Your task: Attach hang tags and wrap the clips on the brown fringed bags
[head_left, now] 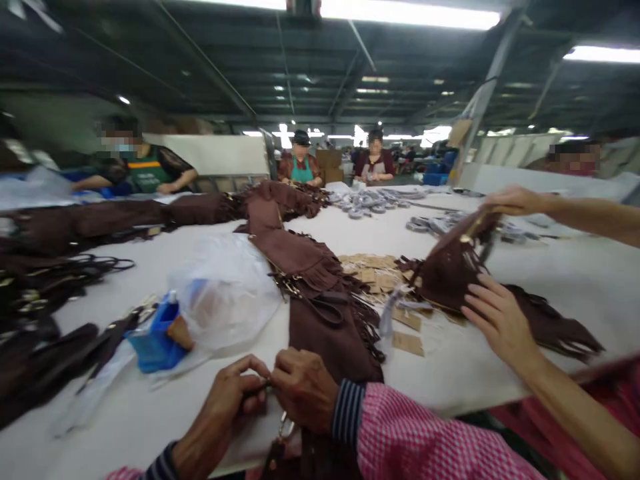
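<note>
My left hand (223,403) is closed, pinching a thin dark strap (256,385) between thumb and fingers. Against its fingertips, my right hand (306,385) is closed on the end of the same strap, which its fingers mostly cover. Just below them hangs a silver metal clip (285,425) with a dark leather piece (274,457) under it. Beyond my right hand lies a brown fringed bag (320,340) with a wrist loop. More such brown bags (300,257) run in a row behind it.
A blue container (155,340) and a clear plastic bag (225,293) sit left, near dark straps (100,353). At right, a co-worker's hands (503,327) handle a brown fringed bag (445,273) beside tan tags (407,340). Grey coils (370,200) lie farther back; several people work around the table.
</note>
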`<state>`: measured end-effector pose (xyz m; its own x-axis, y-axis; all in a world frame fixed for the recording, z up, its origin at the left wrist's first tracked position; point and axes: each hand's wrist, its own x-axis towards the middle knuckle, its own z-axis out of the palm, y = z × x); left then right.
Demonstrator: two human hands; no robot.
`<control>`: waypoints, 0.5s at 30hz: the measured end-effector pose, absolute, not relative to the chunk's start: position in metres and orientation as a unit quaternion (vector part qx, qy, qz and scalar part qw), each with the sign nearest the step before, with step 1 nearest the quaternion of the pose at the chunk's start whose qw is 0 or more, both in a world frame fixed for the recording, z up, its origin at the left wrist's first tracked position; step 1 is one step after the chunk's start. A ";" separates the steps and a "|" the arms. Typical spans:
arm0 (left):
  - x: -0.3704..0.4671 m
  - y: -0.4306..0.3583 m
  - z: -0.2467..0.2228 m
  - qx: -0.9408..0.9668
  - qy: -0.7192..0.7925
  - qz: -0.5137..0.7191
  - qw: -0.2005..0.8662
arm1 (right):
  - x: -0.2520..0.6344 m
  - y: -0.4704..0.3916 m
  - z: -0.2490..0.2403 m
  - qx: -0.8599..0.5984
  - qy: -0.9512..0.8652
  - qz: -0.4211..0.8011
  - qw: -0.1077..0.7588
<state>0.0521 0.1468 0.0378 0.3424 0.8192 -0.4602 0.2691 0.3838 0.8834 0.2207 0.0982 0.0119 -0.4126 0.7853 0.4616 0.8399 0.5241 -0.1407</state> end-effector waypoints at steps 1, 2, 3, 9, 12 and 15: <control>0.052 0.146 0.042 0.484 0.536 0.204 0.661 | 0.221 0.098 0.010 -0.481 -0.839 -0.055 0.248; 0.052 0.145 0.046 0.468 0.526 0.199 0.681 | 0.221 0.099 0.008 -0.475 -0.842 -0.058 0.248; 0.052 0.145 0.050 0.460 0.510 0.200 0.699 | 0.222 0.100 0.007 -0.468 -0.847 -0.060 0.247; 0.047 0.147 0.064 0.537 0.491 0.098 0.679 | 0.222 0.100 0.006 -0.437 -0.855 -0.061 0.272; 0.048 0.149 0.065 0.579 0.458 0.082 0.670 | 0.222 0.098 0.006 -0.430 -0.849 -0.058 0.303; 0.048 0.150 0.059 0.563 0.449 0.086 0.689 | 0.223 0.096 0.007 -0.427 -0.840 -0.033 0.333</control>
